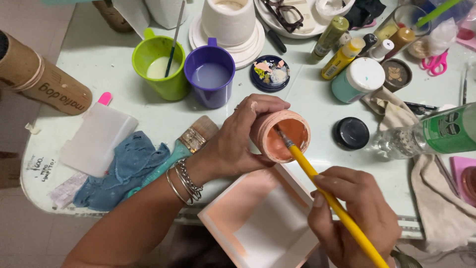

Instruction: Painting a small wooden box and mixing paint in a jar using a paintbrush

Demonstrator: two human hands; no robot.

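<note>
My left hand (243,136) grips a small round jar of peach paint (286,135), tilted toward me above the table. My right hand (354,216) holds a yellow-handled paintbrush (325,191) whose tip dips into the jar's paint. Just below the jar lies a square white tray (260,218) with peach-painted edges, resting at the table's near edge. Silver bracelets ring my left wrist.
On the pale green table (99,59) stand a green mug (161,67) with a brush, a purple mug (210,74) of water, a paint-smeared dark lid (270,73), a black lid (351,133), paint bottles (342,57), a wide flat brush (196,139), a blue rag (126,168), and a green-labelled plastic bottle (436,134).
</note>
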